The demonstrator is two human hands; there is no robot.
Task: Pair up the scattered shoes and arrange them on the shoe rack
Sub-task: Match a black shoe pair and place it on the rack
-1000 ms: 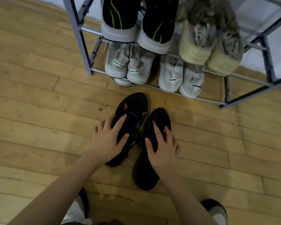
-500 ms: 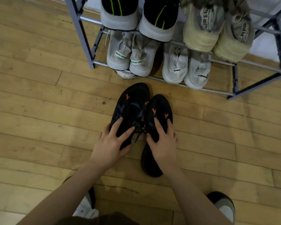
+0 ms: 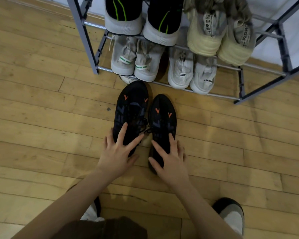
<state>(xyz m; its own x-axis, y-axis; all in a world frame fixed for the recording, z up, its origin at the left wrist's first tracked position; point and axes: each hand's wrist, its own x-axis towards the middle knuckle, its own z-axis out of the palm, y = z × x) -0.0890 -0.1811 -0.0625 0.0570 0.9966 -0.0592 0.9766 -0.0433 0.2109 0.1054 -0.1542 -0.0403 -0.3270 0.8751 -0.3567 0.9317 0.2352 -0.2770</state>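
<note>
Looks like a home, likely an entryway or room corner: worn, scuffed honey-coloured wooden plank floor [image 3: 41, 104], a grey metal tube shoe rack [image 3: 86, 40] standing against a pale wall [image 3: 297, 37], its tiers loaded with well-used white, cream and black-and-green sneakers [image 3: 178, 71], everyday household footwear.

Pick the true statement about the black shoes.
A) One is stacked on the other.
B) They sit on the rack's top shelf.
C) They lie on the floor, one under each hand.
C: the black shoes lie side by side on the floor, the left hand on one and the right hand on the other.
</note>
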